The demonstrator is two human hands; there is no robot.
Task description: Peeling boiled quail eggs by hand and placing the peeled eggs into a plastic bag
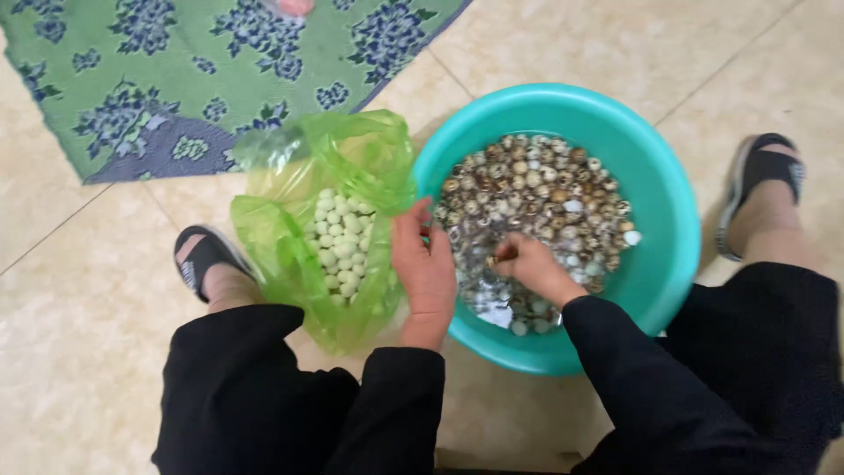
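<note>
A teal plastic basin [655, 176] sits on the floor between my feet, filled with water and several speckled quail eggs [527, 189]. My right hand [532, 266] is down in the basin, its fingers closed around one small speckled egg. My left hand [424, 264] rests at the basin's left rim, fingers touching the edge of a green plastic bag [290, 237]. The bag stands open and holds several pale peeled eggs [343, 242].
A green woven mat [176, 70] with blue flower print lies on the beige tiled floor at the upper left. My feet in black sandals are on either side, left foot [207, 264] by the bag, right foot [765, 202] beyond the basin.
</note>
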